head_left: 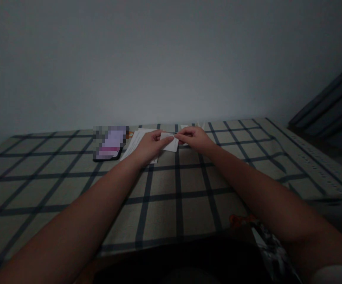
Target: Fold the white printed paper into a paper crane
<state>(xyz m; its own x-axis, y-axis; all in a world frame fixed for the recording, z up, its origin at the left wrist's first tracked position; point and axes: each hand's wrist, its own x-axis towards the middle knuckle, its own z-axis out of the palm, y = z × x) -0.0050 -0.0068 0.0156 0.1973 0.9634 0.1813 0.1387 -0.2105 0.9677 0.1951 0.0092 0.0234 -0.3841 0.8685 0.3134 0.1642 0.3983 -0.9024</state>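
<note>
Both arms stretch forward over a checked cloth [165, 205]. My left hand [149, 146] is closed, its thumb and fingers pinching the left edge of a small white paper piece [170, 142]. My right hand [195, 139] is closed too and pinches the same piece at its right upper edge. The two hands meet just above the cloth, near the far wall. A white printed sheet [135, 144] lies flat under my left hand.
A dark flat object with a blurred purple face [109, 146] lies left of the sheet. More white paper [185, 127] shows behind my right hand. A plain wall [171, 59] rises behind. A dark striped slanted surface [330, 110] stands at the right.
</note>
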